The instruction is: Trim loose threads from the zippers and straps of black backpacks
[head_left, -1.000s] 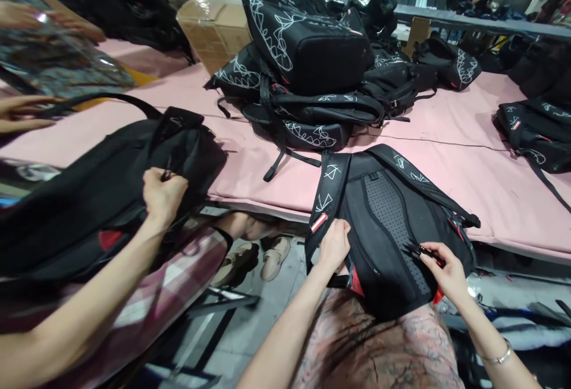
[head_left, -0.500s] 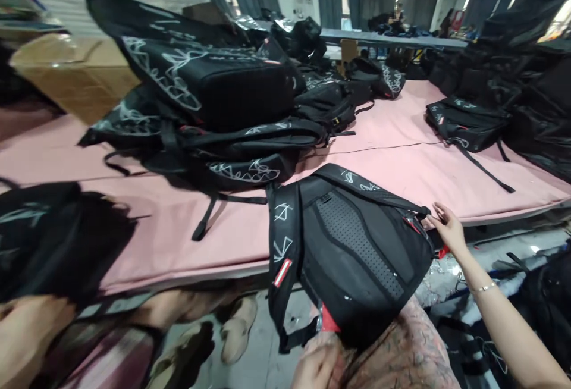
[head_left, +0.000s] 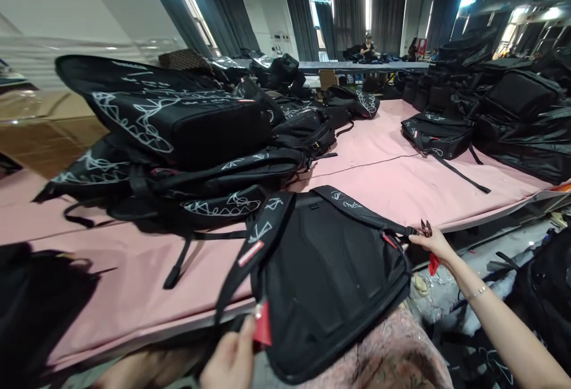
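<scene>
A black backpack [head_left: 330, 276] with white line drawings on its straps lies back-side up, half on my lap and half on the pink table [head_left: 388, 187]. My left hand [head_left: 229, 356] pinches the lower end of its left shoulder strap by a red tab. My right hand [head_left: 430, 240] grips the bag's right edge where the other strap meets a red piece. A thin bracelet sits on my right wrist.
A pile of similar black backpacks [head_left: 187, 133] is stacked on the table behind. More bags [head_left: 439, 130] lie to the right and far back, and a cardboard box [head_left: 49, 133] stands at the left. Another black bag [head_left: 35, 306] is at the left edge. People sit at a far table.
My view has swung up and to the right, so the co-worker's hand and bag left the picture. My hands spread to the backpack's left strap and right edge, and the bag lies flatter.
</scene>
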Demonstrator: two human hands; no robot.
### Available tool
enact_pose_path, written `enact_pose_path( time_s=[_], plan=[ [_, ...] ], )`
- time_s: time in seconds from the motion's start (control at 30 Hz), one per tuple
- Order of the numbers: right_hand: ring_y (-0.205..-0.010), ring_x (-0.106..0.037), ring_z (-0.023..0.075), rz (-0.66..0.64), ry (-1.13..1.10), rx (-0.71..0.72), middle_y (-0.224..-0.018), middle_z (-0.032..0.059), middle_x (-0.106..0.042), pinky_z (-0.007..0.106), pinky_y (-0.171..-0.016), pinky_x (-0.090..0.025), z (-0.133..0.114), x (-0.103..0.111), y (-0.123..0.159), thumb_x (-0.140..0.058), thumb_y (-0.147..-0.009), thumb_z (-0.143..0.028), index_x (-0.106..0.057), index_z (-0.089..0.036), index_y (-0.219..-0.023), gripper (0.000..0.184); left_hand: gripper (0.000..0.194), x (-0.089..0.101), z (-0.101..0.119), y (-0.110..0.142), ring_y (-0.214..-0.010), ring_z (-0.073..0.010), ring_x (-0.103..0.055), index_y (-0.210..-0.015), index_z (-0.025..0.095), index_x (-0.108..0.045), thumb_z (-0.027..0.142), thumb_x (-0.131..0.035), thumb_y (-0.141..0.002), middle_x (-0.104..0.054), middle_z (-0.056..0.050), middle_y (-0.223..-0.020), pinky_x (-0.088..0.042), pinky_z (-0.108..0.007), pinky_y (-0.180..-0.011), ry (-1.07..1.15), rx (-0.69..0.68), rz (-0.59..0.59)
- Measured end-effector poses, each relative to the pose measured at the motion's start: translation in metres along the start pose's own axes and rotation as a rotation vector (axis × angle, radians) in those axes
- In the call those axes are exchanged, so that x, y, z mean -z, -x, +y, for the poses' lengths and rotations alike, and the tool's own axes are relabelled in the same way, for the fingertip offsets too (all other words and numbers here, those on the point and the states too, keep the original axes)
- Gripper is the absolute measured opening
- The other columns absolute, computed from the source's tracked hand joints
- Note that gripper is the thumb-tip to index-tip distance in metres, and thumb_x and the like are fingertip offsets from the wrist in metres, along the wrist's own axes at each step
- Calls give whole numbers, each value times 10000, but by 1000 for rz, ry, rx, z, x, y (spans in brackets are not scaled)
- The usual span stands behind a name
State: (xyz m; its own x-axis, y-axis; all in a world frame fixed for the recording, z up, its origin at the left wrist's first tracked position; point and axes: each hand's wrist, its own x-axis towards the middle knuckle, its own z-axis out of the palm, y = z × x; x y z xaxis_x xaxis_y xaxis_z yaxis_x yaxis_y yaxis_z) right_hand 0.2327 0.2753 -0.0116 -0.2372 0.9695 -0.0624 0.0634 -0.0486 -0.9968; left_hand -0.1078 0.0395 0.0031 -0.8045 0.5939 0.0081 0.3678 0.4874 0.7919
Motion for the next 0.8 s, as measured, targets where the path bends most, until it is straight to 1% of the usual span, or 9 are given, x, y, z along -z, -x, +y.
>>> enact_pose_path(
  time_s=[0.13,0.23,0.27,0.3,0.37,0.4,0.53,0.63,0.8],
  plan=[
    [-436,-378,73,-119,-121,-43,-650,-33,-532,209,-400,-292,-6,-45,56,-781,-521,-410,-602,-184,-869,451,295,32,15,-46,-687,-185,-553,-853,157,-603,404,-475,-751,-595,-16,-719,-453,-285,-643,154,-47,400],
    [-417,-321,52,-230,-367,-160,-695,-50,-506,191,-385,-242,-9,-89,94,-773,-552,-384,-528,-230,-861,423,394,26,30,-30,-923,-235,-562,-1030,148,-593,403,-531,-738,-616,-90,-1003,-425,-376,-879,113,-230,469],
    [-404,-282,44,-256,-437,-204,-678,-60,-478,185,-379,-217,-11,-102,104,-769,-560,-382,-502,-237,-855,423,360,19,36,-16,-965,-240,-551,-1001,157,-612,401,-536,-747,-616,-92,-1029,-395,-383,-927,91,-297,377],
    [-396,-249,39,-271,-489,-242,-653,-70,-445,182,-376,-198,-13,-114,113,-762,-570,-385,-482,-241,-855,425,309,11,43,0,-945,-225,-564,-959,173,-632,391,-532,-764,-630,-79,-1000,-399,-368,-929,120,-314,193],
    [-395,-223,43,-300,-556,-307,-600,-86,-378,179,-379,-188,-18,-131,125,-743,-603,-380,-465,-241,-882,417,304,-7,57,33,-817,-189,-609,-1025,192,-610,363,-541,-783,-654,-63,-957,-473,-327,-823,279,-210,-240],
    [-400,-234,47,-318,-582,-329,-587,-88,-364,178,-384,-199,-20,-136,129,-734,-620,-368,-466,-238,-904,412,310,-16,63,46,-806,-184,-613,-1045,196,-603,352,-552,-782,-650,-64,-978,-486,-318,-797,351,-179,-350],
    [-461,-350,57,-384,-677,-343,-672,-58,-455,182,-447,-305,-21,-143,136,-749,-618,-294,-492,-216,-928,410,271,-38,81,68,-779,-150,-580,-1004,205,-642,317,-603,-760,-592,-52,-964,-482,-272,-736,458,-234,-473],
    [-526,-420,80,-383,-660,-316,-704,-47,-480,203,-510,-365,-16,-143,134,-776,-581,-275,-513,-212,-866,394,272,-41,87,58,-687,-115,-522,-983,233,-671,295,-648,-719,-527,-22,-869,-457,-240,-641,418,-295,-515],
    [-541,-403,85,-356,-555,-253,-686,-47,-463,202,-482,-341,-11,-144,127,-782,-550,-290,-525,-199,-787,361,267,-39,96,36,-667,-110,-468,-950,281,-700,259,-672,-685,-462,-5,-816,-413,-232,-599,326,-383,-680]
  ],
)
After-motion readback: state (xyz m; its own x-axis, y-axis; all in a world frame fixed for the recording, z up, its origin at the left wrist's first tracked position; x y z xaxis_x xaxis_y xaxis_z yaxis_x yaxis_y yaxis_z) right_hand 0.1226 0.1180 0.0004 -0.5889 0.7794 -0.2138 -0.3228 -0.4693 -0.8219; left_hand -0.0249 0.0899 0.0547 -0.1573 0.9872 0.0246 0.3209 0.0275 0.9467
